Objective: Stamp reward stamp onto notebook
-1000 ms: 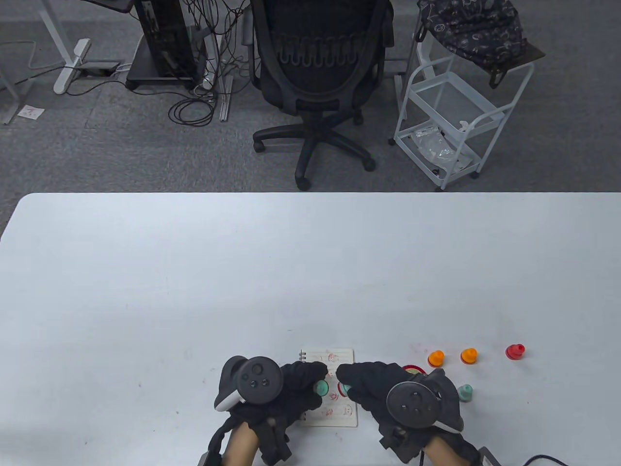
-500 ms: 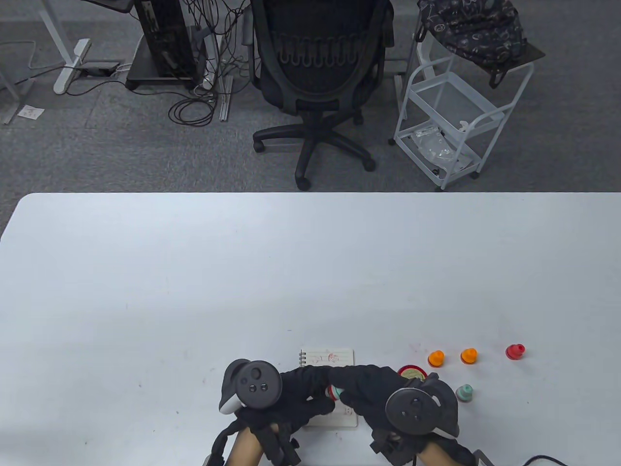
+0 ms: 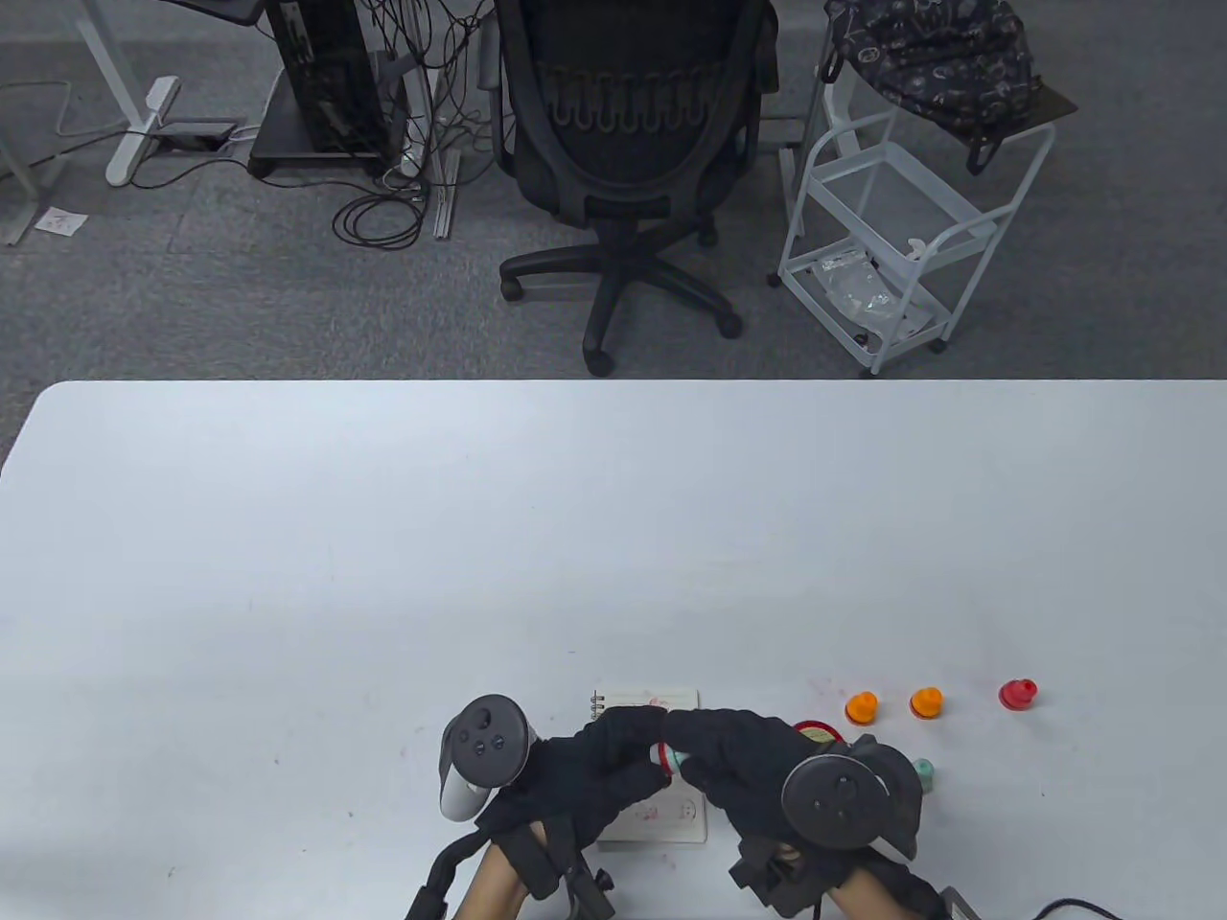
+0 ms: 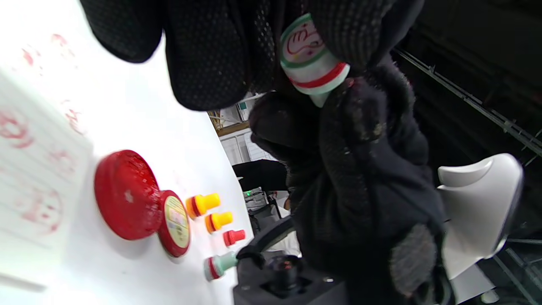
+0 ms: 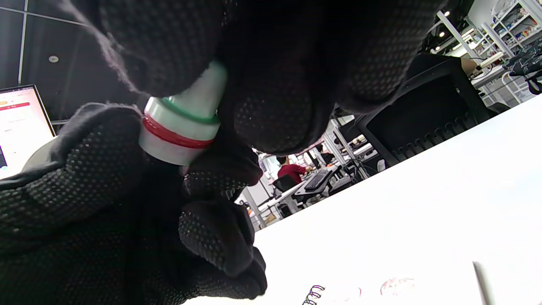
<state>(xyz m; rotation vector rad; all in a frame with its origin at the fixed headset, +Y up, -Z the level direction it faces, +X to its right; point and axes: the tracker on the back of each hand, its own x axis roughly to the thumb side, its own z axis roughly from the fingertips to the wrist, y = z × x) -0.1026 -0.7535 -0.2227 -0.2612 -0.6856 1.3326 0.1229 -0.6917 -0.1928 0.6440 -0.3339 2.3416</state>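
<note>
Pinching the stamp from opposite sides above the notebook, both the left hand and right hand hold it tilted, face off the page.

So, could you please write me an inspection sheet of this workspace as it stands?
Surface: white table, faint red smudges near the stamps.
Job's things: small spiral-bound notebook with red prints, partly under the hands; mint-green stamp with a red band held above it by both hands.
Clutter: round red ink pad; two orange stamps; red stamp; another mint-green stamp.
Hands: left hand and right hand both pinch the held stamp.
Cables: black cable at the table's near edge.
Surroundings: black office chair, white trolley, tangled floor cables.
</note>
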